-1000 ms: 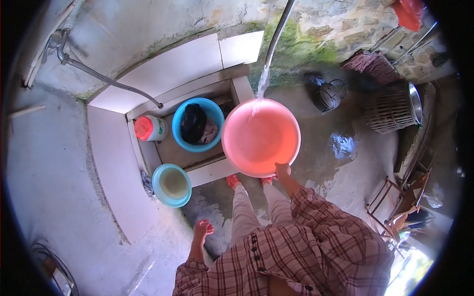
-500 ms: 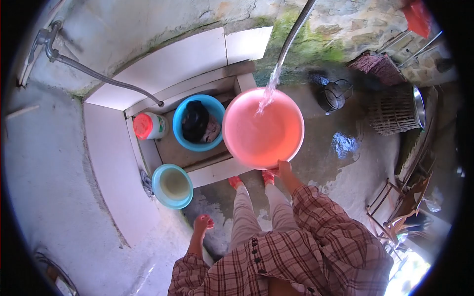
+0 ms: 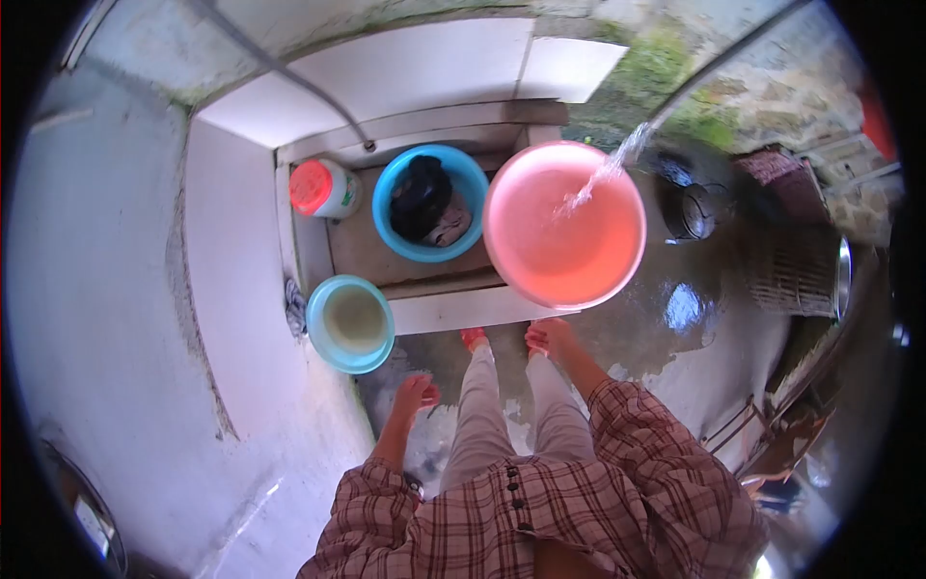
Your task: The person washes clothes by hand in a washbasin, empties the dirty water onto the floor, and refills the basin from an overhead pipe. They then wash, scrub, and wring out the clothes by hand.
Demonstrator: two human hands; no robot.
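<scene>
Pink and round, the basin sits beside the blue tub under running water, which we best let fall inside its rim, the fingers of our left hand half open and empty, those of our right hand loosely bent near it, visibly holding nothing.

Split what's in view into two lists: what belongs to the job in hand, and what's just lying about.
Apparently in the job:
pink round plastic basin, catching water
grey hose pouring it
right hand, near the basin

Apparently lying about:
white cylindrical container with red lid
dark slatted basket
blue round basin holding cloth, possibly related
</scene>
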